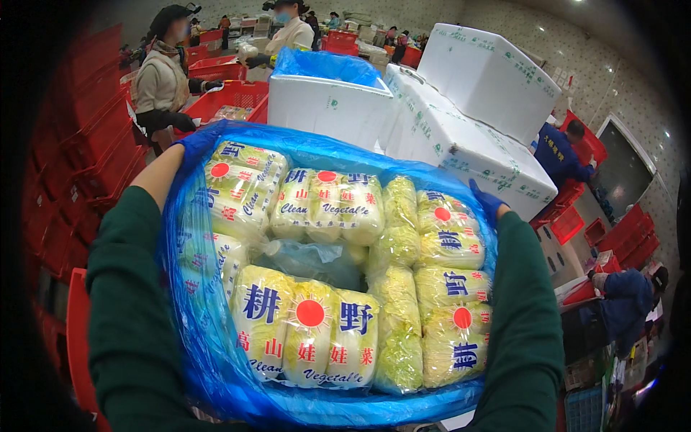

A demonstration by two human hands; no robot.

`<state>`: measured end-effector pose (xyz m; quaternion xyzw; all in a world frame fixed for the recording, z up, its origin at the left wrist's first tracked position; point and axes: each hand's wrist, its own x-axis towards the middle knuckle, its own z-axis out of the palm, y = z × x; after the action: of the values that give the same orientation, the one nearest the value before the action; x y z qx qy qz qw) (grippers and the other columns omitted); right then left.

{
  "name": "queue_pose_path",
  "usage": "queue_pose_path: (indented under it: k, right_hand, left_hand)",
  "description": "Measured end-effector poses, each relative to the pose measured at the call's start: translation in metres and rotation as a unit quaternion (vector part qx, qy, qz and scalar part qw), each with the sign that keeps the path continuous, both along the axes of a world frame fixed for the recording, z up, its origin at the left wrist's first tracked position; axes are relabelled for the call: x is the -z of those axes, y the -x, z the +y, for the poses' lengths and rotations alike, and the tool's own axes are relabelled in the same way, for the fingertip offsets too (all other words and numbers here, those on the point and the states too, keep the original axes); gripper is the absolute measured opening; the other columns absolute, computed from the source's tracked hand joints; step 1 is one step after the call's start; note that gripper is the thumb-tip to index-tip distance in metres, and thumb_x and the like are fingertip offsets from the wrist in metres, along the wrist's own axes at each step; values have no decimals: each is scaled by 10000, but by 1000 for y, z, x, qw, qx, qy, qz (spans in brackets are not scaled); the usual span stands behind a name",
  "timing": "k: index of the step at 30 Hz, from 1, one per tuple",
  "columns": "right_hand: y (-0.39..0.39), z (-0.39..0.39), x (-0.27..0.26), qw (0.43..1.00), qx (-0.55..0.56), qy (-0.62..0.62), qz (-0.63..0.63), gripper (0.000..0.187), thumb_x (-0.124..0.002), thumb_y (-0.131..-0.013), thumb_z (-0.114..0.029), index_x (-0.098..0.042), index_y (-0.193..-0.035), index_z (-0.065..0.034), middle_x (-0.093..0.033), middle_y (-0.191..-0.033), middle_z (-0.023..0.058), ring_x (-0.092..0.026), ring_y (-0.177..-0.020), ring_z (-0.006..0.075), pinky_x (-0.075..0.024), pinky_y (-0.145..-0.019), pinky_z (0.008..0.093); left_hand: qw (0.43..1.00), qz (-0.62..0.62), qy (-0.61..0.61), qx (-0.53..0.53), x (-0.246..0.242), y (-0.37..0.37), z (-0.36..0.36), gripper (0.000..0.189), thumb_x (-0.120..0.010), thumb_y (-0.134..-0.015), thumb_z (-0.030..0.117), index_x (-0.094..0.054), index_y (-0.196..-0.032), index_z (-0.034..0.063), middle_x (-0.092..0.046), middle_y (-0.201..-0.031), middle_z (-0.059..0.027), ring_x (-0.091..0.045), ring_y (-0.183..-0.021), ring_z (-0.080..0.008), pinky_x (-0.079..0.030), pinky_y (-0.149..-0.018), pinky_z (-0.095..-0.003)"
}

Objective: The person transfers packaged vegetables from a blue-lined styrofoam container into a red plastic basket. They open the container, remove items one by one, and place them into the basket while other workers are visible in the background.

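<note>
A blue plastic liner point(432, 402) lies open before me, its edge folded outward around a container that it hides. Clear bags of baby Chinese cabbage point(310, 329), printed with red suns and writing, are packed around its sides. In the middle gap sits a translucent bluish plastic bag point(307, 259), its contents unclear. My left hand point(197, 144), in a blue glove, holds the liner at its far left corner. At the far right, my blue-gloved right hand point(487, 202) grips the liner's outer side, fingers partly hidden.
Beyond the liner stands a white foam box point(326, 105) lined in blue, beside stacked foam boxes point(480, 81). Red crates point(102, 146) are piled at left. Two co-workers point(162, 81) point(291, 35) stand across from me; others point(561, 148) point(626, 308) work at right.
</note>
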<state>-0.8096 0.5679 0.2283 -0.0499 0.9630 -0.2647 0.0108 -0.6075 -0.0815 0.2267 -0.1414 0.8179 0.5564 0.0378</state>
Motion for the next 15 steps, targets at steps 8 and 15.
queue_pose_path:
  k: [8,15]
  right_hand:
    - [-117,123,11,915,-28,177,-361,488,-553,-983,-379,-530,-1356,-66,-651,-1175,103,-649,-964,212,-528,-879,420]
    - [-312,25,-68,921,-361,69,128,469,-721,-852,-148,-587,-1291,-53,-603,-1290,138,-556,-1203,288,-396,-1063,396]
  left_hand:
    - [944,-90,-310,-68,70,-185,13,561,-548,-971,424,-495,-1383,46,-609,-1269,-191,-664,-1055,-278,-549,-916,-406]
    - [938,341,17,-54,1,-268,112,463,-528,-995,210,-456,-1420,40,-506,-1409,-104,-490,-1274,-216,-365,-1102,-346]
